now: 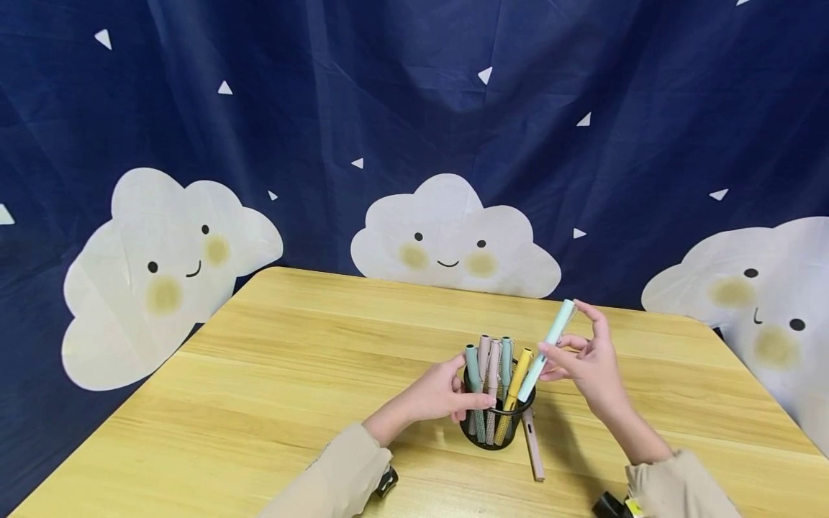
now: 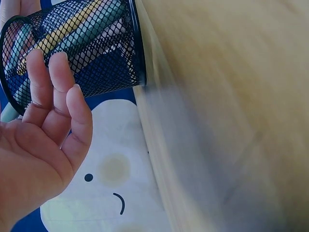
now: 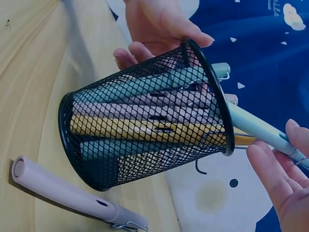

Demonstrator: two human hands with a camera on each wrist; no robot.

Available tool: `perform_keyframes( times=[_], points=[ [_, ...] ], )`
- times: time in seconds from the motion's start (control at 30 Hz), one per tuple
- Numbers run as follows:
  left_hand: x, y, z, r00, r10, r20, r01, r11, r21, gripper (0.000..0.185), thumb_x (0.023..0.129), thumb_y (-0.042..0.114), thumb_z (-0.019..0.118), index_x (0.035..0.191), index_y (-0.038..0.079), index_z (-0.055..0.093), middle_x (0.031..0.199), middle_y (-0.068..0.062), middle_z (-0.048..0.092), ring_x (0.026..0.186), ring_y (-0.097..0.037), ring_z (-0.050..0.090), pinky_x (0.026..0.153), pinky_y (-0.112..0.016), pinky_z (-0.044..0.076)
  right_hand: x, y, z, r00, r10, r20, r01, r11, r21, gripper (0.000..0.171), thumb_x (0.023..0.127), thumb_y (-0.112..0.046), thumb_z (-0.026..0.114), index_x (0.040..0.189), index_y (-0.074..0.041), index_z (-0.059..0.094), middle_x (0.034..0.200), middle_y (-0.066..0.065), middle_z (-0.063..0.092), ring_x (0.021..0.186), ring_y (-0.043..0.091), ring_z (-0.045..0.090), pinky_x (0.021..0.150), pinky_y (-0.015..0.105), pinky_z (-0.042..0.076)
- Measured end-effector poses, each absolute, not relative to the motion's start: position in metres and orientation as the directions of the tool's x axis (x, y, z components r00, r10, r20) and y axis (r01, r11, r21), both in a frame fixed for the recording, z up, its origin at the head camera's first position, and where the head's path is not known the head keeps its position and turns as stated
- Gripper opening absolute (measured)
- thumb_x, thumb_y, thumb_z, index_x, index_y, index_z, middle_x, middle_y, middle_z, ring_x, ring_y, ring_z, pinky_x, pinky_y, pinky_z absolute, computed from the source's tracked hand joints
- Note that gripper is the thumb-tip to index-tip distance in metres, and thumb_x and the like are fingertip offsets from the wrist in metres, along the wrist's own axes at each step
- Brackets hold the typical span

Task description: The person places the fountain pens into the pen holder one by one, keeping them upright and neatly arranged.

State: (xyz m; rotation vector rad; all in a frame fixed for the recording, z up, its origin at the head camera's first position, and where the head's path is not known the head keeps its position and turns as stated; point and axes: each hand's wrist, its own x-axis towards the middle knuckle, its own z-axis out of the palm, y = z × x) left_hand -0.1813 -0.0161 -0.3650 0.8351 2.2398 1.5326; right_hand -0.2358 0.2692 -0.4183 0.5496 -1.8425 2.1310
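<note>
A black mesh pen cup (image 1: 512, 413) stands upright on the table, holding several pens in green, pale pink and yellow. My left hand (image 1: 430, 394) holds the cup from its left side, thumb along the front near the rim and fingers around the mesh. Between the thumb and fingers of my right hand (image 1: 594, 367) is a light mint pen (image 1: 549, 347), pinched near its upper part and slanting down. In the right wrist view the pen's lower end is at the cup's rim (image 3: 219, 96), beside the yellow pen (image 3: 120, 126).
One pale pinkish pen (image 1: 534, 450) lies on the wooden table (image 1: 311, 360) just right of the cup's base. Behind the table hangs a dark blue curtain (image 1: 401, 86) printed with smiling clouds and small white triangles.
</note>
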Motion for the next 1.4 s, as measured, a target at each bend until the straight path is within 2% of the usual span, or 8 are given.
perform_keyframes(
  times=[0.33,0.63,0.77,0.93,1.07,1.1,1.23,1.4],
  points=[
    [-0.182,-0.016,-0.365,-0.787,0.612,0.077,0.295,0.264,0.918,0.055,0.079,0.026,0.069,0.125,0.010,0.045,0.054,-0.007,0.056,0.045,-0.024,0.057,0.049,-0.040,0.050,-0.234,0.264,-0.423,-0.855,-0.076,0.512,-0.499,-0.145,-0.854,0.086,0.076,0.012,0.063,0.140,-0.020,0.016,0.077,0.025,0.057,0.050,0.041,0.057,0.044,0.053,0.045],
    [-0.182,-0.016,-0.365,-0.783,0.617,0.082,0.300,0.259,0.918,0.049,0.079,0.026,0.069,0.120,0.010,0.047,0.052,-0.007,0.055,0.044,-0.021,0.056,0.049,-0.041,0.050,-0.229,0.259,-0.422,-0.845,-0.072,0.530,-0.522,-0.100,-0.847,0.087,0.074,0.013,0.065,0.139,-0.018,0.016,0.076,0.023,0.055,0.050,0.038,0.057,0.043,0.050,0.046],
    [-0.182,-0.016,-0.366,-0.784,0.615,0.083,0.301,0.261,0.917,0.048,0.079,0.026,0.069,0.119,0.011,0.048,0.053,-0.007,0.056,0.044,-0.020,0.056,0.048,-0.041,0.049,-0.224,0.255,-0.418,-0.806,-0.101,0.583,-0.577,-0.084,-0.812,0.084,0.074,0.014,0.064,0.138,-0.015,0.018,0.076,0.017,0.057,0.050,0.033,0.059,0.042,0.046,0.047],
    [-0.182,-0.016,-0.366,-0.783,0.615,0.087,0.304,0.257,0.917,0.049,0.079,0.025,0.069,0.121,0.012,0.047,0.053,-0.006,0.056,0.043,-0.020,0.055,0.048,-0.041,0.049,-0.200,0.236,-0.388,-0.758,-0.148,0.635,-0.616,-0.158,-0.772,0.077,0.074,0.012,0.065,0.135,-0.008,0.022,0.074,0.014,0.058,0.053,0.024,0.060,0.043,0.037,0.050],
    [-0.182,-0.015,-0.367,-0.785,0.614,0.087,0.304,0.258,0.917,0.051,0.080,0.025,0.069,0.123,0.013,0.046,0.053,-0.007,0.056,0.043,-0.020,0.055,0.048,-0.040,0.050,-0.205,0.239,-0.395,-0.748,-0.150,0.647,-0.640,-0.092,-0.762,0.080,0.074,0.013,0.065,0.137,-0.010,0.021,0.075,0.010,0.059,0.056,0.021,0.061,0.042,0.036,0.050],
    [-0.182,-0.015,-0.367,-0.785,0.613,0.086,0.303,0.259,0.917,0.051,0.080,0.025,0.069,0.124,0.013,0.045,0.053,-0.007,0.056,0.043,-0.020,0.055,0.048,-0.040,0.050,-0.208,0.242,-0.401,-0.737,-0.156,0.657,-0.648,-0.112,-0.753,0.078,0.075,0.012,0.065,0.136,-0.009,0.022,0.076,0.010,0.059,0.057,0.021,0.062,0.044,0.035,0.050],
    [-0.183,-0.015,-0.368,-0.788,0.611,0.082,0.300,0.263,0.917,0.052,0.080,0.024,0.069,0.125,0.014,0.045,0.053,-0.008,0.056,0.043,-0.019,0.055,0.048,-0.040,0.050,-0.191,0.227,-0.379,-0.753,-0.133,0.645,-0.646,-0.042,-0.762,0.074,0.074,0.011,0.066,0.133,-0.007,0.025,0.074,0.009,0.058,0.056,0.018,0.061,0.046,0.035,0.051],
    [-0.184,-0.015,-0.369,-0.783,0.616,0.085,0.304,0.260,0.916,0.052,0.080,0.024,0.069,0.125,0.014,0.045,0.053,-0.009,0.056,0.043,-0.020,0.055,0.048,-0.041,0.050,-0.165,0.205,-0.348,-0.788,-0.080,0.610,-0.615,0.059,-0.787,0.068,0.070,0.023,0.061,0.126,-0.004,0.033,0.070,0.006,0.057,0.053,0.013,0.059,0.043,0.030,0.050]
  ],
)
